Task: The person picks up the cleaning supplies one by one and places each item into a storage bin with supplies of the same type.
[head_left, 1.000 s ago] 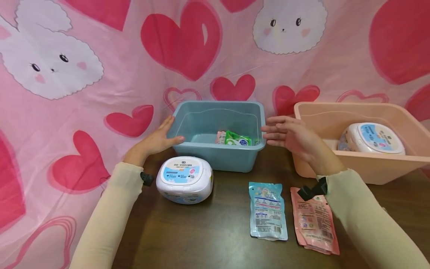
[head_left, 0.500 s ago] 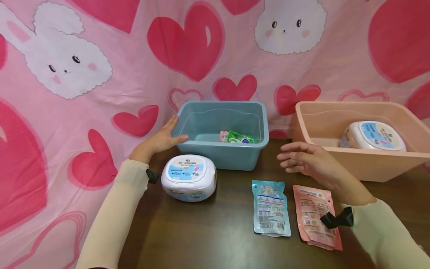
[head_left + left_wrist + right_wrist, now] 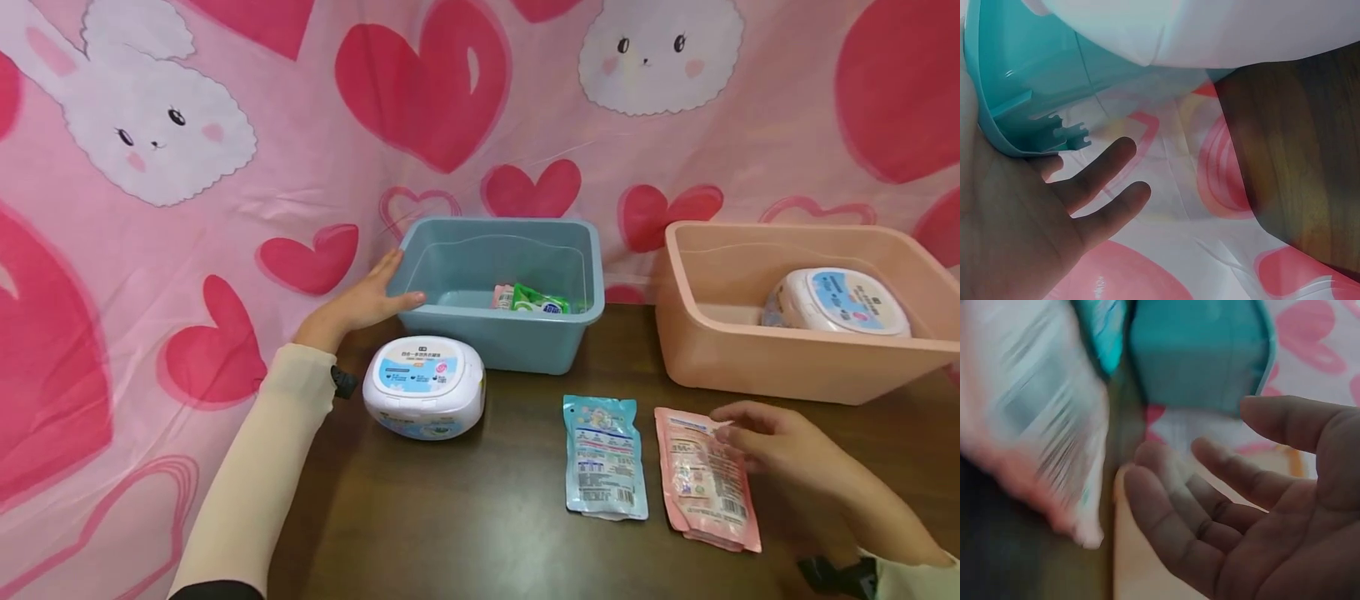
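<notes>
My left hand (image 3: 352, 308) rests at the left end of the blue-green plastic bin (image 3: 510, 337), fingers straight along its outside and thumb over the front rim. In the left wrist view those fingers (image 3: 1100, 169) spread loosely beside the bin wall. My right hand (image 3: 787, 450) hovers at the upper right edge of a pink pouch (image 3: 705, 483), which lies flat on the table. Its fingers (image 3: 1175, 534) are loosely bent and hold nothing in the right wrist view. A light-blue pouch (image 3: 603, 458) lies left of the pink one.
A white lidded tub (image 3: 425, 387) stands before the blue-green bin. Inside that bin lie a green packet (image 3: 540, 301) and a pink one (image 3: 503, 297). A peach bin (image 3: 795, 358) at right holds another white tub (image 3: 843, 302). A pink heart-patterned cloth (image 3: 300, 200) hangs behind.
My right hand has moved from the right end of the blue-green bin, down and rightward to the pink pouch. My left hand stays at the bin's left end.
</notes>
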{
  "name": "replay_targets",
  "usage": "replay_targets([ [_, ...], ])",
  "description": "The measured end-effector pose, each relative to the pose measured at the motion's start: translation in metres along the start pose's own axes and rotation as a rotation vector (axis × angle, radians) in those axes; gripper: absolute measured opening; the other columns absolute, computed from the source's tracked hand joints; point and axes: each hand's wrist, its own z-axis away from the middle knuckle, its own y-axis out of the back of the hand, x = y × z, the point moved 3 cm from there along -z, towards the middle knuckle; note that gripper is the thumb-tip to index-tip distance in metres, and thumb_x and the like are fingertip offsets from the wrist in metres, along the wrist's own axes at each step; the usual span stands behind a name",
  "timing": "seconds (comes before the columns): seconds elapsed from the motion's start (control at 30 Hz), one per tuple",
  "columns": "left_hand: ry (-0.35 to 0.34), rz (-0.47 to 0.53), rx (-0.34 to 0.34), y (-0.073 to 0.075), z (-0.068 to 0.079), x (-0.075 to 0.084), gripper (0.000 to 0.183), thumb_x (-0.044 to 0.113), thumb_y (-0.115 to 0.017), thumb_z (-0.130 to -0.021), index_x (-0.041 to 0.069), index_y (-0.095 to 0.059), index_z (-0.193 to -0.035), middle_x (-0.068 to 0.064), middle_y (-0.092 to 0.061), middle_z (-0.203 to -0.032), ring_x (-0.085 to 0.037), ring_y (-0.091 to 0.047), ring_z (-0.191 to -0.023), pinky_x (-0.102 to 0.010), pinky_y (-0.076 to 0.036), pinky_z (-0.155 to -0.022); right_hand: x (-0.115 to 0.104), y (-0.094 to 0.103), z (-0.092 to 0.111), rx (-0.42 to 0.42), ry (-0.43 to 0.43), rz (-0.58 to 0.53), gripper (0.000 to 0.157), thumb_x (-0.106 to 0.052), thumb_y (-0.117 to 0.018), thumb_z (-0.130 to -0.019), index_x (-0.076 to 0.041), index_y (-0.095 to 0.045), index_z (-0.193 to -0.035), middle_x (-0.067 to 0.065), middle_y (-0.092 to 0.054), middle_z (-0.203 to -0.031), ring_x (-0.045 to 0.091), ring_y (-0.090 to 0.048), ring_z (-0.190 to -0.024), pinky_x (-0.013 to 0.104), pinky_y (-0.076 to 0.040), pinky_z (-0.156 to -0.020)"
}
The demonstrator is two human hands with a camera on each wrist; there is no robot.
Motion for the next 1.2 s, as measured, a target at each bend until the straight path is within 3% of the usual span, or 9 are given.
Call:
replay_targets([
  [0.27, -0.034, -0.001, -0.003, 0.000, -0.001, 0.000, 0.111, 0.071, -0.059, -0.088, 0.020, 0.004, -0.164, -0.003, 0.003, -0.169, -0.030, -0.003, -0.154, -0.060, -0.017, -0.118, 0.044, 0.014, 0.017, -0.058, -0.186, 0.117, 0.056, -0.027, -0.051, -0.107, 0.022, -0.043, -0.134, 0.009, -0.068, -0.101, 0.021, -0.066, -0.082, 0.035, -0.058, -0.065],
  [0.47, -0.007, -0.012, -0.001, 0.001, 0.004, -0.001, 0.110, 0.066, -0.062, -0.089, 0.018, 0.003, -0.164, -0.005, 0.002, -0.169, -0.032, -0.003, -0.153, -0.062, -0.018, -0.117, 0.060, 0.000, 0.019, -0.085, -0.250, 0.148, 0.073, -0.037, -0.055, -0.104, 0.027, -0.037, -0.135, 0.003, -0.061, -0.086, 0.021, -0.063, -0.074, 0.036, -0.056, -0.057],
  [0.6, 0.001, -0.001, 0.000, 0.002, 0.005, 0.001, 0.108, 0.063, -0.063, -0.090, 0.021, 0.004, -0.164, -0.006, 0.002, -0.169, -0.034, -0.004, -0.153, -0.065, -0.019, -0.115, 0.063, -0.006, 0.018, -0.096, -0.288, 0.153, 0.085, -0.042, -0.057, -0.103, 0.029, -0.027, -0.138, 0.009, -0.065, -0.094, 0.023, -0.066, -0.074, 0.040, -0.058, -0.059],
  [0.8, 0.008, -0.001, -0.003, 0.001, 0.002, 0.002, 0.109, 0.067, -0.061, -0.089, 0.023, 0.005, -0.163, -0.003, 0.004, -0.169, -0.031, -0.002, -0.153, -0.062, -0.017, -0.117, 0.062, -0.012, 0.015, -0.087, -0.316, 0.088, 0.089, -0.044, -0.058, -0.102, 0.027, -0.021, -0.141, 0.025, -0.066, -0.107, 0.027, -0.070, -0.075, 0.043, -0.059, -0.061],
  [1.07, -0.013, 0.003, 0.006, -0.005, 0.001, -0.002, 0.108, 0.067, -0.059, -0.090, 0.019, 0.004, -0.164, -0.006, 0.005, -0.169, -0.034, -0.002, -0.153, -0.064, -0.016, -0.116, 0.059, -0.019, 0.019, -0.044, -0.298, -0.099, 0.079, -0.034, -0.055, -0.105, 0.023, -0.018, -0.145, 0.012, -0.067, -0.099, 0.031, -0.071, -0.076, 0.044, -0.060, -0.065],
  [1.2, -0.024, -0.001, 0.005, -0.003, 0.000, -0.002, 0.107, 0.066, -0.059, -0.091, 0.019, 0.005, -0.163, -0.006, 0.006, -0.169, -0.034, -0.001, -0.153, -0.065, -0.015, -0.116, 0.062, -0.021, 0.022, -0.048, -0.264, -0.188, 0.077, -0.029, -0.052, -0.107, 0.022, -0.010, -0.148, 0.012, -0.064, -0.101, 0.033, -0.072, -0.080, 0.046, -0.061, -0.066],
])
